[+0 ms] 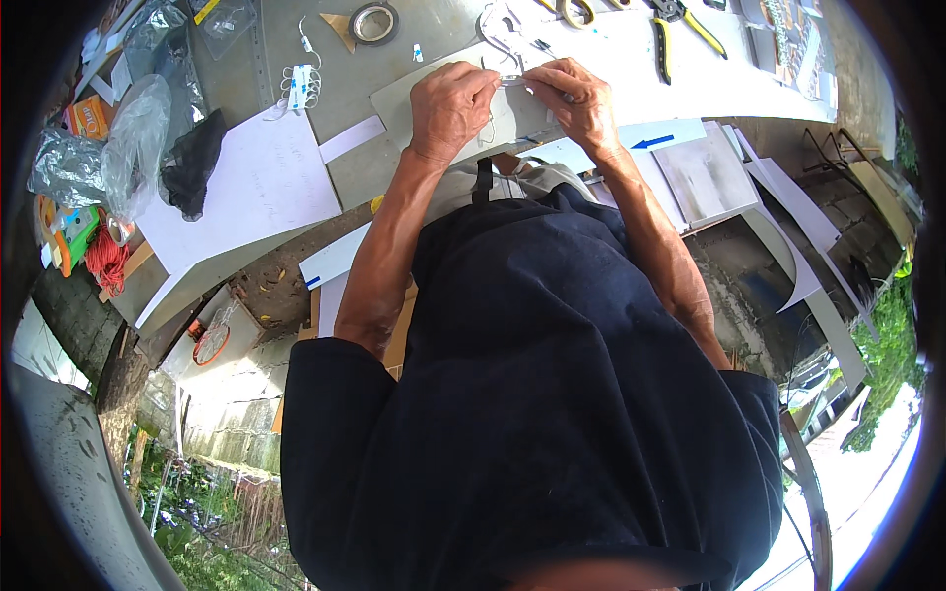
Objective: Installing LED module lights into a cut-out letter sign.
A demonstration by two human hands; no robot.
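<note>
At the table's near edge, my left hand [451, 110] and my right hand [577, 106] are close together, fingertips pinched. Between them runs a thin wire [510, 79], held at both sides; its ends are hidden by the fingers. Just beyond lies a loose loop of pale wire [501, 32] on a white sheet. Under my hands is a grey-white panel [394, 98]. Farther left, small white modules with blue marks and looped white wires [300, 87] rest on the table. A roll of dark tape [374, 23] lies beyond them.
Yellow-and-black wire strippers [680, 30] lie at the far right, with a yellow-and-black ring handle [576, 12] nearby. To the left are a large white sheet [246, 177], a clear plastic bag [138, 133], black cloth [193, 165] and red cord [106, 258]. Cut panels [705, 177] stand right.
</note>
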